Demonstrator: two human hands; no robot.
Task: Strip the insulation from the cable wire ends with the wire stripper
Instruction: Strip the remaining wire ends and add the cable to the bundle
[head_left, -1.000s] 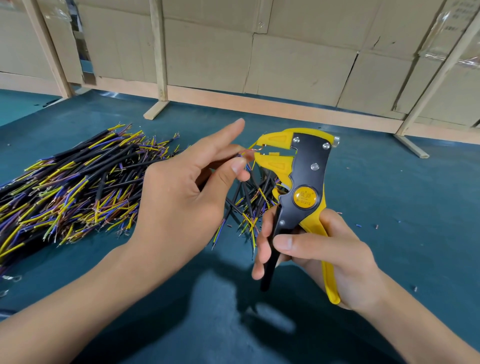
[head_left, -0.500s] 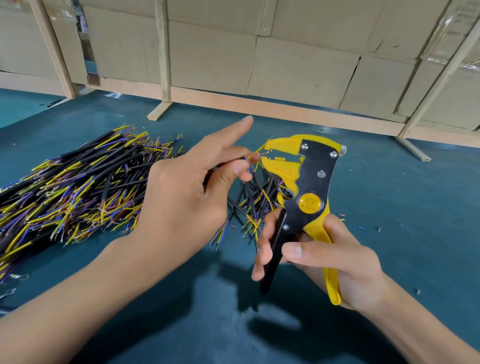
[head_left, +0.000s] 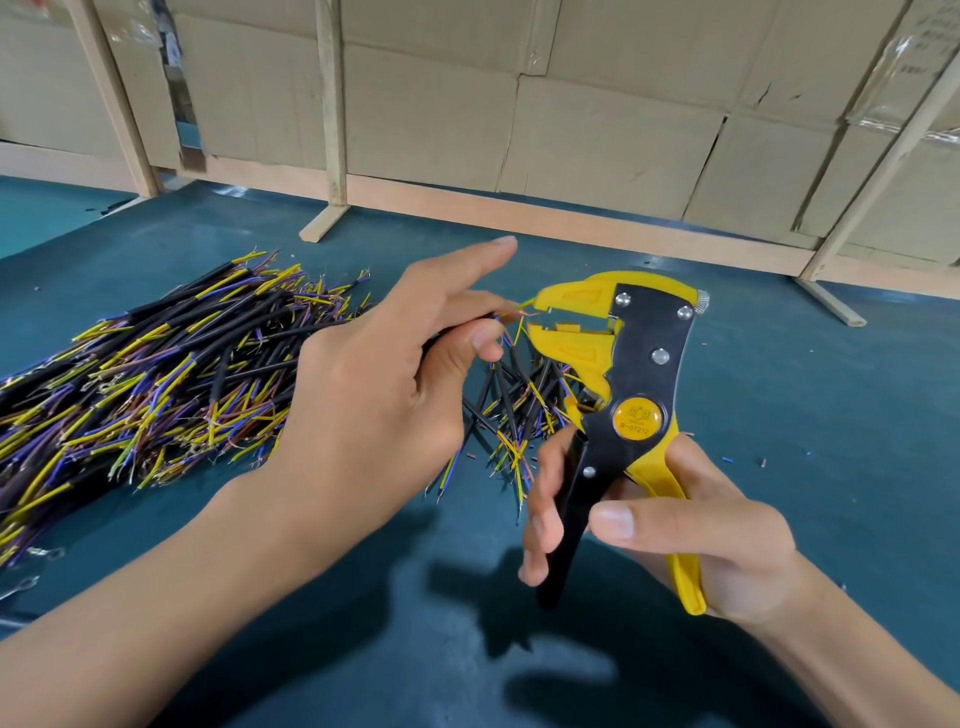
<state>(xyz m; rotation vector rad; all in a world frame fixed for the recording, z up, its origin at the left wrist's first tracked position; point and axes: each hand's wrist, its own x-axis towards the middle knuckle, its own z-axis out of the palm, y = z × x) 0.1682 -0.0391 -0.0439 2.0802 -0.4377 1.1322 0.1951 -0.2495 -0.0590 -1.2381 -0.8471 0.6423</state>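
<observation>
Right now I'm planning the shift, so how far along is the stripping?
Done: the big pile shows many bare ends. In hand: the left hand feeds one cable to the open stripper, gripped by the right hand. Left: the small pile, whose ends I can't judge.

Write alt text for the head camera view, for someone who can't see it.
A left hand pinches a cable, its wire end at the open jaws of a yellow and black wire stripper gripped by the right hand. A pile of cut cables lies on the blue-green table.
</observation>
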